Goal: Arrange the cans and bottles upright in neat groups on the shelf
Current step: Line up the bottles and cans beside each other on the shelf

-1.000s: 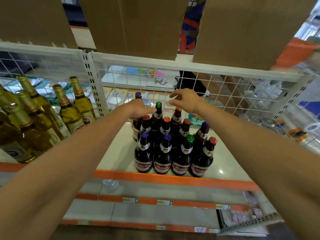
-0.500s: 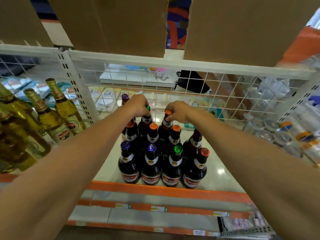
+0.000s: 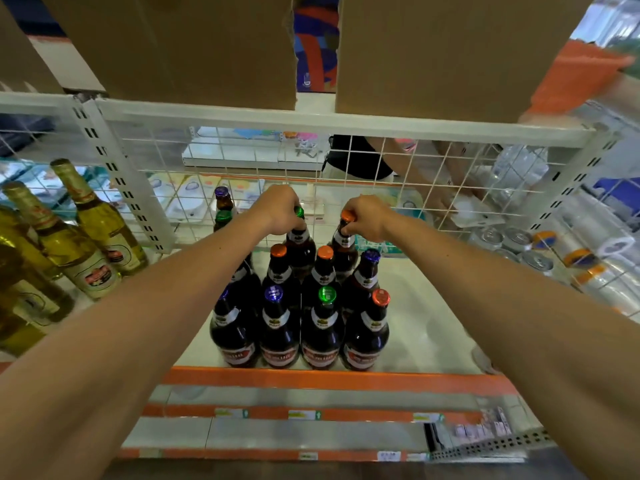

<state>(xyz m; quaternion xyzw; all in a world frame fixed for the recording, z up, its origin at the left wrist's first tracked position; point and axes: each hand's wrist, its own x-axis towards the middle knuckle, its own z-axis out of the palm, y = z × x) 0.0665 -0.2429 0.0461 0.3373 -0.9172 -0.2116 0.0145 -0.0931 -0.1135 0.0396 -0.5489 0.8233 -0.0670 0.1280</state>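
Dark glass bottles (image 3: 298, 306) with glossy coloured caps stand upright in tight rows on the smooth white shelf (image 3: 415, 327). At the back row, the left hand (image 3: 280, 209) curls round the neck of a green-capped bottle (image 3: 299, 239). Beside it, the right hand (image 3: 367, 218) pinches the neck of an orange-capped bottle (image 3: 344, 245).

A white shelf (image 3: 426, 337) with an orange front edge (image 3: 311, 377) is backed by a white wire grid (image 3: 433, 188). Brown cardboard boxes (image 3: 450, 57) stand on the level above, and lower shelves (image 3: 277, 434) carry price tags (image 3: 388, 455). Beyond the grid lies a brightly lit aisle with a person (image 3: 356, 157).
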